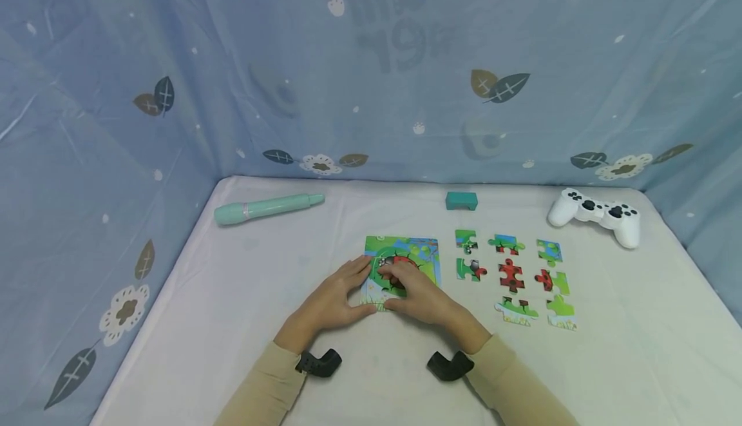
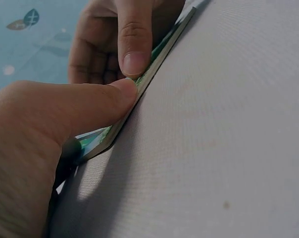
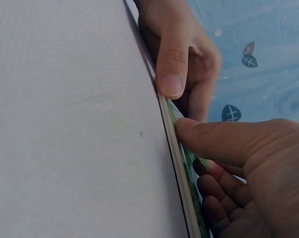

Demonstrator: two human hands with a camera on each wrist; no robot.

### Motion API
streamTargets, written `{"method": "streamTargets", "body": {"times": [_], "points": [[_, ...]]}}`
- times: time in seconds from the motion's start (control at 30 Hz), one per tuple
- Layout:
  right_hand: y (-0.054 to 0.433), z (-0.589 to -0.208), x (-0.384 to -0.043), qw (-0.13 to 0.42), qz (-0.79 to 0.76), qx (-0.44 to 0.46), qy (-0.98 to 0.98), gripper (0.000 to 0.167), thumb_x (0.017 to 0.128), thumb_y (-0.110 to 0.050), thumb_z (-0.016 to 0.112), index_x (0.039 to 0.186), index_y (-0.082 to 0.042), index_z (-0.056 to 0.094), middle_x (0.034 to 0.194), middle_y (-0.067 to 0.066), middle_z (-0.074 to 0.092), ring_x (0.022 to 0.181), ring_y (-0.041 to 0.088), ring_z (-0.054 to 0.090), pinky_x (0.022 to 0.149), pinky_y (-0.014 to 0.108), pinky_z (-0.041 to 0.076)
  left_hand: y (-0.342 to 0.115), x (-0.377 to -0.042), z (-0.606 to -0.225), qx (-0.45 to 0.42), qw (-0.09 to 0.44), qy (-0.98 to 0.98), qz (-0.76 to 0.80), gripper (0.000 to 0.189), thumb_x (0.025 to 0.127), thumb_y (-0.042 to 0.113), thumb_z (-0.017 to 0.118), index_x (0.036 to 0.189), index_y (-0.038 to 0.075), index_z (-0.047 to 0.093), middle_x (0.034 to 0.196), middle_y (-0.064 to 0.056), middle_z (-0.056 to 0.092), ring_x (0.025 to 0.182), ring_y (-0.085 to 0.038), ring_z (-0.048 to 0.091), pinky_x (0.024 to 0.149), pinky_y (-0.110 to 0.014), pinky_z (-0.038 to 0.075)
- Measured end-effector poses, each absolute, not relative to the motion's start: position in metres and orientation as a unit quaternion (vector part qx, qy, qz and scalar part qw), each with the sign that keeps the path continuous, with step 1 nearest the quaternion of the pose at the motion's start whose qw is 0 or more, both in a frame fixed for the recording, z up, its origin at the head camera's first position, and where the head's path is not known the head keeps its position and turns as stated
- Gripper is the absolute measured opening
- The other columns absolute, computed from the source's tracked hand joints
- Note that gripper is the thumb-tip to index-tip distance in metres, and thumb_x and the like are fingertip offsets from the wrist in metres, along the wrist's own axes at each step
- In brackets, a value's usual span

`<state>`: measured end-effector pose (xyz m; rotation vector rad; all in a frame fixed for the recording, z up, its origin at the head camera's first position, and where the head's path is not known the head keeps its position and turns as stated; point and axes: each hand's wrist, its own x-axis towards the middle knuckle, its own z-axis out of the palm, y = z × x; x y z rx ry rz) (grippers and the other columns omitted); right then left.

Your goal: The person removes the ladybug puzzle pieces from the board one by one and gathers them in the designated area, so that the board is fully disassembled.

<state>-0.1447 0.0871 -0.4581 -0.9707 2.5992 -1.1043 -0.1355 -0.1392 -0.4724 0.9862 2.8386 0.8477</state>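
Note:
A square puzzle board (image 1: 428, 252) with a ladybug picture lies flat on the white table. My left hand (image 1: 333, 294) holds its near left corner, fingers along the left side and thumb (image 2: 97, 101) against the near edge. Over the board's lower part, my right hand (image 1: 426, 297) bends its fingers (image 3: 216, 191) above the picture. Its thumb (image 3: 209, 139) touches the near edge, close beside the left thumb. A bit of green shows by the right fingertips; I cannot tell whether a loose piece is between them. To the right lie several loose puzzle pieces (image 1: 511, 276) in rows.
A pale green flashlight-like tube (image 1: 269, 208) lies at the back left. Behind the pieces stands a small teal block (image 1: 461, 201) with a notch. A white game controller (image 1: 597, 210) lies at the back right. A blue patterned curtain (image 1: 371, 123) hangs along the table's back edge.

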Motion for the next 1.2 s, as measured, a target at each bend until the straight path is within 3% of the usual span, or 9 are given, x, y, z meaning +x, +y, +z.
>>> {"method": "streamTargets", "body": {"times": [0.23,0.63,0.87,1.2], "points": [[0.091,-0.455,-0.142,0.061,-0.356,-0.325,0.874,0.053,0.085,-0.018,0.071,0.132,-0.004,0.052,0.112,0.005,0.057,0.098,0.015,0.052,0.089,0.038,0.050,-0.138,-0.134,-0.472,0.322,0.005,0.907,0.270,0.081,0.084,0.048,0.066,0.142,-0.002,0.039,0.153,-0.011,0.032,0.142,-0.025,0.029,0.118,-0.041,0.026],[0.110,-0.440,-0.148,0.065,-0.386,-0.329,0.859,0.054,0.089,-0.019,0.068,0.136,-0.003,0.047,0.120,0.009,0.055,0.095,0.019,0.053,0.080,0.036,0.051,-0.139,-0.137,-0.473,0.319,-0.002,0.908,0.271,0.081,0.083,0.047,0.068,0.142,-0.002,0.039,0.153,-0.009,0.033,0.142,-0.024,0.028,0.118,-0.041,0.026],[0.142,-0.436,-0.142,0.046,-0.377,-0.285,0.880,0.053,0.086,-0.016,0.070,0.134,-0.006,0.050,0.118,0.006,0.057,0.100,0.022,0.055,0.083,0.042,0.052,-0.138,-0.136,-0.472,0.318,0.003,0.908,0.272,0.082,0.083,0.047,0.068,0.142,-0.002,0.039,0.153,-0.009,0.032,0.143,-0.024,0.027,0.119,-0.040,0.024],[0.198,-0.441,-0.121,0.009,-0.341,-0.239,0.909,0.052,0.082,-0.013,0.074,0.129,-0.006,0.055,0.114,0.004,0.060,0.100,0.020,0.059,0.083,0.038,0.055,-0.139,-0.136,-0.474,0.315,-0.001,0.911,0.266,0.083,0.082,0.048,0.068,0.142,-0.002,0.040,0.153,-0.009,0.033,0.143,-0.024,0.028,0.119,-0.038,0.024]]}}
